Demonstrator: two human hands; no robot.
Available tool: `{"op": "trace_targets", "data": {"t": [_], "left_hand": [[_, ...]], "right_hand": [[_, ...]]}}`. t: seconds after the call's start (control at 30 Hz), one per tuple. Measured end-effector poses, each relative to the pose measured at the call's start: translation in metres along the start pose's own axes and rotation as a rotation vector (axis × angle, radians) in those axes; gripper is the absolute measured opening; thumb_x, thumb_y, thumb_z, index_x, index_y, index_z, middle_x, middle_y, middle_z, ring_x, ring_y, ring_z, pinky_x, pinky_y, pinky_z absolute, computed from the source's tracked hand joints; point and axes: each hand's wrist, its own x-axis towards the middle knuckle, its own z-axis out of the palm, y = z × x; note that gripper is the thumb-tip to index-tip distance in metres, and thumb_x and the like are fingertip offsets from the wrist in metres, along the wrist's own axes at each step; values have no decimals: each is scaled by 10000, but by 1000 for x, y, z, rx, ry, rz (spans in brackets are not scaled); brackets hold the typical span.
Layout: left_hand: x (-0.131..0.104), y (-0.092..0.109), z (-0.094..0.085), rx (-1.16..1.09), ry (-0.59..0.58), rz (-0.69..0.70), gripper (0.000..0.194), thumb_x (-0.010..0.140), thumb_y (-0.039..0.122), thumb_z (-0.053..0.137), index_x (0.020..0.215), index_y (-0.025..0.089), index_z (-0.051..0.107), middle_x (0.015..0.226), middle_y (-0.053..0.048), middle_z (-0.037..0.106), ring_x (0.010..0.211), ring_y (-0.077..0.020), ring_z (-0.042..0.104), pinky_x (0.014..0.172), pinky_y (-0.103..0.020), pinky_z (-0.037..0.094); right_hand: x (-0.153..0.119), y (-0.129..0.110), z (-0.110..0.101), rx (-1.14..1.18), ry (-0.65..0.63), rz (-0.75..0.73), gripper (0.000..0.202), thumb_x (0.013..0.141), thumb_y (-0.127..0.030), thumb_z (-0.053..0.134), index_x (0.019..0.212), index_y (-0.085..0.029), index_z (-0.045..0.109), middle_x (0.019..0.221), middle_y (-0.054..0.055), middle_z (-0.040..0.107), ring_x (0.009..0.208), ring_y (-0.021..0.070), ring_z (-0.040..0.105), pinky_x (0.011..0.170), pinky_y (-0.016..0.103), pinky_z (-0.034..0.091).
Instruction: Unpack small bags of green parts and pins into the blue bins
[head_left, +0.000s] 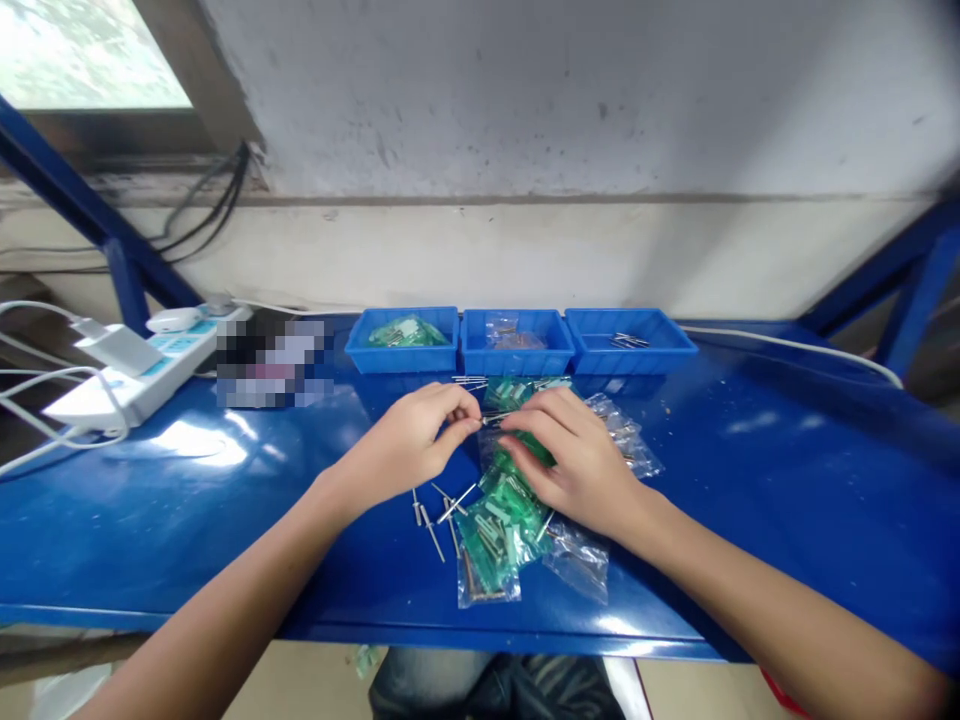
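My left hand is closed in a pinch, thumb against forefinger, at the end of a thin metal pop rivet. Facing it, my right hand curves over the pile, thumb and fingers apart, close to the rivet's other end. Beneath my right hand lie green plastic packets, some with rivets visible inside. Clear plastic bags stick out around them. Loose rivets are scattered below my left hand, and more rivets lie beyond the fingertips.
Three blue bins stand along the back: the left bin holds green packets, the middle bin clear bags, the right bin loose rivets. A white power strip with cables and a pixelated item occupy the blue table's left side.
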Motion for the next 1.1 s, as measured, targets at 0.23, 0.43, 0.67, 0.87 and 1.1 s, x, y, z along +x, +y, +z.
{"op": "trace_targets", "data": {"t": [0.23, 0.43, 0.67, 0.87, 1.1], "left_hand": [[-2, 4, 7, -11, -61, 24, 85, 900, 203, 469, 866, 183, 544, 827, -7, 590, 781, -151, 552, 717, -293, 442], [-2, 7, 9, -52, 15, 7, 82, 860, 185, 519, 933, 186, 555, 874, -18, 605, 823, -150, 572, 733, -286, 460], [-2, 8, 14, -7, 91, 61, 84, 878, 194, 494, 895, 179, 574, 796, -15, 596, 753, -140, 565, 702, -277, 462], [-2, 10, 11, 12, 49, 85, 145, 917, 199, 437, 880, 173, 576, 793, -14, 598, 765, -140, 558, 719, -282, 445], [-4, 11, 11, 1, 50, 68, 132, 906, 242, 455, 943, 183, 568, 827, -24, 607, 772, -148, 573, 712, -285, 465]], "right_hand": [[0, 4, -3, -28, 3, -12, 97, 872, -164, 502, 913, -157, 590, 833, 76, 612, 774, 187, 522, 686, 327, 435], [0, 6, -1, 46, 14, 106, 104, 889, -167, 452, 860, -148, 550, 803, 79, 575, 758, 179, 501, 680, 320, 431], [0, 4, -3, 78, 25, 157, 113, 890, -235, 465, 883, -163, 552, 802, 67, 573, 769, 183, 512, 696, 328, 435], [-1, 3, -3, 52, -60, 91, 141, 887, -208, 475, 975, -146, 565, 883, 85, 586, 833, 196, 528, 734, 336, 442], [-1, 2, -4, 42, -9, 76, 144, 879, -229, 491, 900, -164, 618, 847, 73, 569, 782, 184, 516, 702, 332, 444]]}}
